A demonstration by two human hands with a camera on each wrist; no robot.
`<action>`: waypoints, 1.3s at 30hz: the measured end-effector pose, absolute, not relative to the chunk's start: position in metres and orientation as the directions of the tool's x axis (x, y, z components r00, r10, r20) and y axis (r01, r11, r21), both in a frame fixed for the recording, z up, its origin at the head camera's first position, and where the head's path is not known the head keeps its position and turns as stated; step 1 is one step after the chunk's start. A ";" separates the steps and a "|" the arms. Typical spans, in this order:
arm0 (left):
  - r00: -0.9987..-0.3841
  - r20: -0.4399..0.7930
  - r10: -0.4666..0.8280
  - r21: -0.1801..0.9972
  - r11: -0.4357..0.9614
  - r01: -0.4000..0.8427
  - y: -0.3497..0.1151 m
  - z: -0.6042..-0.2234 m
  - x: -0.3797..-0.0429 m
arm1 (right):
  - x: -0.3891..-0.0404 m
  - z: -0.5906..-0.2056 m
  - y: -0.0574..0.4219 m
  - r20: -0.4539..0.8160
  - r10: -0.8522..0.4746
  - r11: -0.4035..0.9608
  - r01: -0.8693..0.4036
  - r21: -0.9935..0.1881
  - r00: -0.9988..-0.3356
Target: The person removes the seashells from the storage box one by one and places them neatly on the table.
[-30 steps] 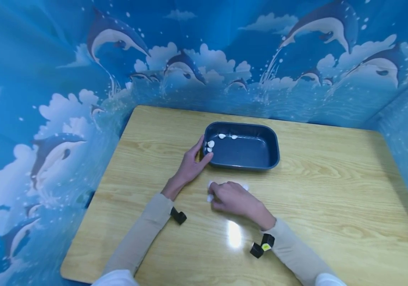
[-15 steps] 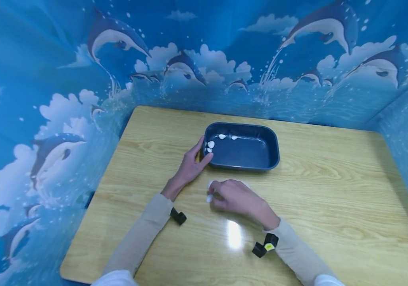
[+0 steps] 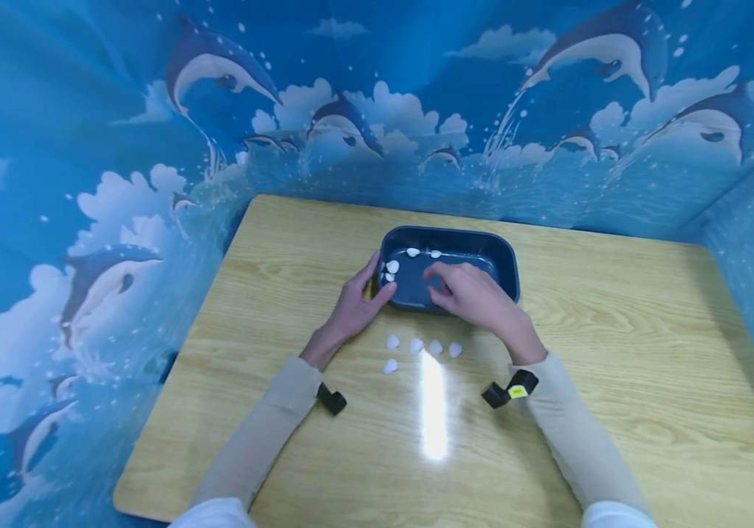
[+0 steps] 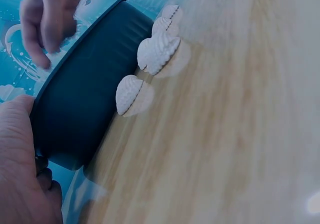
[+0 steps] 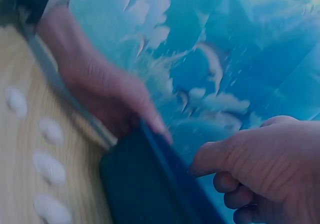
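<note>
A dark blue rectangular tub (image 3: 410, 302) stands on the table, with several white seashells (image 3: 393, 266) along its left and back walls. My left hand (image 3: 353, 304) grips the tub's left end, thumb at the rim and fingers around the outside. Over the inside of the tub hangs my right hand (image 3: 472, 293), fingers bent and thumb close to the index finger. I cannot tell whether a shell is between them. In front of the tub lie several more ribbed white shells (image 3: 416, 345), seen near its long side in the left wrist view as a row of seashells (image 4: 159, 51).
The wood-grain table (image 3: 615, 352) reaches well to the right of the tub. A blue curtain (image 3: 377, 169) printed with dolphins borders its back and sides. Light reflects as a bright streak on the tabletop in front of the shells.
My right hand has lifted from the shells on the table and moved forward over the tub, uncovering the row beneath it. My left hand keeps its hold on the tub.
</note>
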State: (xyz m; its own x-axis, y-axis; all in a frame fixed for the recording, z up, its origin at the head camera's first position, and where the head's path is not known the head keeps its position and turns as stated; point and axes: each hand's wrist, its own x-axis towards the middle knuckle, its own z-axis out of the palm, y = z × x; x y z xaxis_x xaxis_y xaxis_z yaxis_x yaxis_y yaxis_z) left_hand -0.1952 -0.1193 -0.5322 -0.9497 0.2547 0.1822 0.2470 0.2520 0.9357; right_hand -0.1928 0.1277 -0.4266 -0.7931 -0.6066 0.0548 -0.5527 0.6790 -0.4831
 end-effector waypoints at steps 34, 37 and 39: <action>-0.954 0.154 0.259 0.933 0.279 0.226 -0.119 -0.531 -0.194 | -0.276 -0.472 0.105 -0.254 -0.517 0.837 -0.421 -0.349 -0.817; -0.954 0.153 0.260 0.933 0.279 0.226 -0.120 -0.531 -0.194 | -0.275 -0.475 0.104 -0.202 -0.534 0.823 -0.451 -0.344 -0.821; -0.952 0.157 0.262 0.933 0.277 0.230 -0.120 -0.531 -0.194 | -0.275 -0.477 0.103 -0.169 -0.545 0.814 -0.471 -0.339 -0.821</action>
